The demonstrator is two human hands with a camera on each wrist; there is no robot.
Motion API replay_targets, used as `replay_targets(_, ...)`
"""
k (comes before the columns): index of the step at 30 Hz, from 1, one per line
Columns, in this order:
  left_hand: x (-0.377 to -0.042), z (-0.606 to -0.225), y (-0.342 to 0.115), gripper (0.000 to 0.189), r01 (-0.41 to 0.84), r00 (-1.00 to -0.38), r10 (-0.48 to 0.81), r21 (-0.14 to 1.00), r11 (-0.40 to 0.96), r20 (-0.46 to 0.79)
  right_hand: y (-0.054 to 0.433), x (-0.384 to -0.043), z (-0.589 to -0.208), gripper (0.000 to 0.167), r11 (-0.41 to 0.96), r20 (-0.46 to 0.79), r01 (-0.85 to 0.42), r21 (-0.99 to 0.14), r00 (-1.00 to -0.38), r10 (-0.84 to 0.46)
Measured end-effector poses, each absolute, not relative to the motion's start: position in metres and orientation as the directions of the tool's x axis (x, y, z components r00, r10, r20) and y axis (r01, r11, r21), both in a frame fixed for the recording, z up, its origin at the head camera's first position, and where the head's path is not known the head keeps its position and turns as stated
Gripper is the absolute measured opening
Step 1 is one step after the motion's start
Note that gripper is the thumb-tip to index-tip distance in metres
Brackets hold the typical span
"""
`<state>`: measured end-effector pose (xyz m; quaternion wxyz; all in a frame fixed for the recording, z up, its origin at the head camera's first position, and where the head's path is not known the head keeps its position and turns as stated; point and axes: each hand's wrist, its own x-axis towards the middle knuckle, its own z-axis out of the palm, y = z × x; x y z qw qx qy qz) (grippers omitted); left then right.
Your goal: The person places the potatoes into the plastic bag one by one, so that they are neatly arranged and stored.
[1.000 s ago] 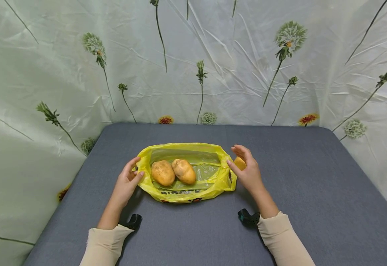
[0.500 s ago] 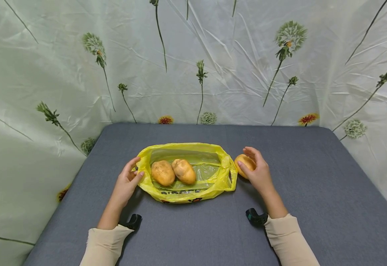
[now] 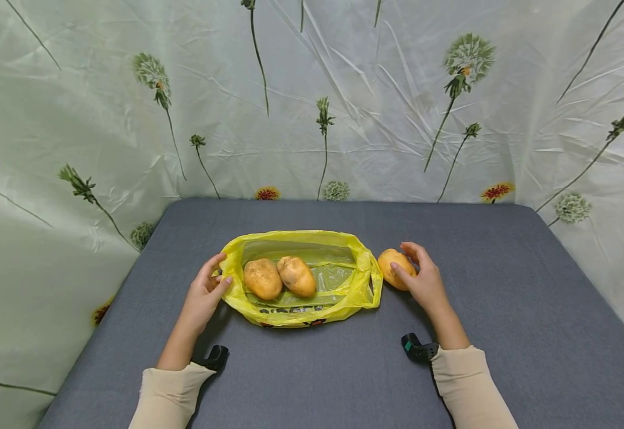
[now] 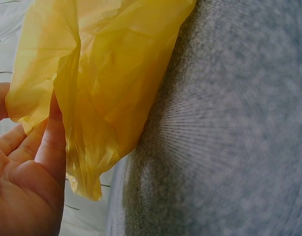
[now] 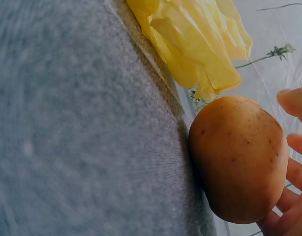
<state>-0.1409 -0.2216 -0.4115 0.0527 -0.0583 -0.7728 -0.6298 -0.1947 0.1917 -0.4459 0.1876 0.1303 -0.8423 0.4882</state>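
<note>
A yellow plastic bag (image 3: pixel 344 307) stands with its mouth spread wide. Two potatoes lie side by side inside it: a left potato (image 3: pixel 262 279) and a right potato (image 3: pixel 297 276). My left hand (image 3: pixel 204 295) holds the bag's left end; in the left wrist view the thin plastic (image 4: pixel 116 93) runs between thumb and fingers. A third potato (image 3: pixel 392 268) rests on the table just outside the bag's right end. Around its right side is my right hand (image 3: pixel 424 280), fingers loosely curved, with the thumb apart from the potato (image 5: pixel 237 162) in the right wrist view.
A grey cloth-covered table (image 3: pixel 312 381) carries everything. Behind it and along its sides hangs a pale curtain (image 3: pixel 387 107) with a flower print. Each wrist wears a black camera mount, a left mount (image 3: pixel 215 358) and a right mount (image 3: pixel 418 348).
My right hand has moved to the right, away from the bag's right end, and more of the third potato shows. The left hand, bag and inside potatoes have stayed put.
</note>
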Motion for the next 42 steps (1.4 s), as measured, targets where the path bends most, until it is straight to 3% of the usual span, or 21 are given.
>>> replay_targets(12,-0.141,-0.411,-0.221,0.049,0.155,-0.988,0.025,0.968,0.197,0.153,0.195,-0.196,-0.451,0.049,0.498,0.321,-0.307,-0.811,-0.945,-0.059)
replay_targets(21,-0.151,-0.433,-0.231,0.051,0.160,-0.987,0.025,0.969,0.187,0.158,0.196,-0.194,-0.452,0.049,0.539,0.284,-0.268,-0.799,-0.957,-0.055)
replay_targets(42,-0.152,-0.438,-0.233,0.051,0.186,-0.982,0.022,0.961,0.204,0.185,0.195,-0.193,-0.451,0.046,0.525,0.326,-0.277,-0.805,-0.946,0.000)
